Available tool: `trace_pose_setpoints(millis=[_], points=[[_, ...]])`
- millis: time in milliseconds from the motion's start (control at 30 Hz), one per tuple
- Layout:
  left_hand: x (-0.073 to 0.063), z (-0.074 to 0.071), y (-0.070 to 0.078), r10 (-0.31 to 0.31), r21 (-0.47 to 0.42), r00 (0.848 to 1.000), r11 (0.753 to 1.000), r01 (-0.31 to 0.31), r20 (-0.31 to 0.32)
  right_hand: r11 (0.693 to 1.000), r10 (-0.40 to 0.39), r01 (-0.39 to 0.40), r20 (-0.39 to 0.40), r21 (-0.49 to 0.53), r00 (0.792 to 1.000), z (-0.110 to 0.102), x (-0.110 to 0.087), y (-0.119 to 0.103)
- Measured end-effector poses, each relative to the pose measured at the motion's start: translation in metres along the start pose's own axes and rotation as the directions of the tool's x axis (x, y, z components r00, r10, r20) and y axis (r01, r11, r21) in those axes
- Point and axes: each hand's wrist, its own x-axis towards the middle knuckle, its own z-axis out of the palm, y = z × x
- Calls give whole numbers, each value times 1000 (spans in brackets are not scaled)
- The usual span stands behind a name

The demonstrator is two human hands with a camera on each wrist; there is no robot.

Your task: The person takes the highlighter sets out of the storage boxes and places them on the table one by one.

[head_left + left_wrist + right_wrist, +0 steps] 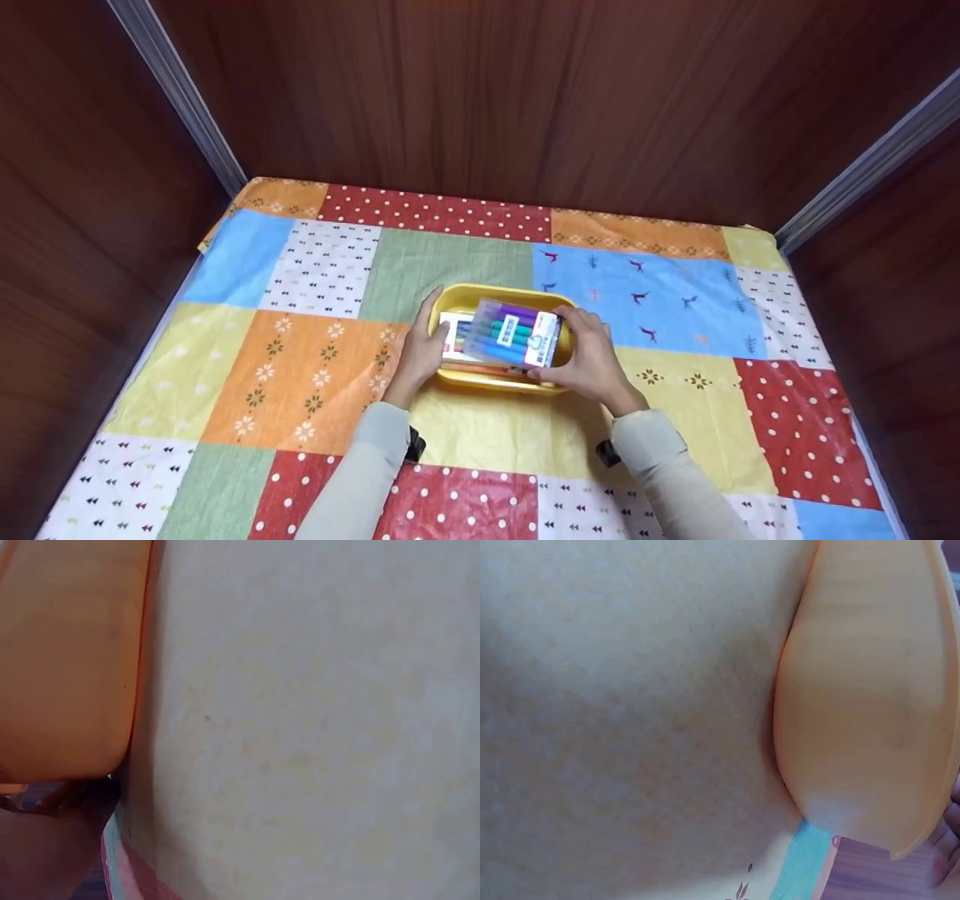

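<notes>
**My right hand [589, 356] grips a clear plastic case of purple, green and blue markers [510, 334] at a yellow, round-cornered plastic tray [502, 290]**

I have the case by its right end, thumb at its near corner, fingers at its far one. It slants within the tray's rim; how deep it sits I cannot tell. My left hand [421, 349] clasps the tray's left end, thumb over the rim, fingers along the outside. The case covers much of a white-ended pack [451, 341] in the tray's left half, and my right hand hides part of the tray's right edge. The tray sits midway between the table's left and right edges, on a multicoloured patchwork cloth [292, 375]. A dark brown wood-grain panel [450, 97] rises behind the far edge, with a grey metal post [187, 97] by the far left corner.
</notes>
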Motion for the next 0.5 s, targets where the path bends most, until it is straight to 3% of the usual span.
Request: trace_pose_setpoints(millis=[500], points=[[-1,3,0,6,15,1000,1000,-6,-18,999,-4,9,-118,47,993,-5,-16,10]])
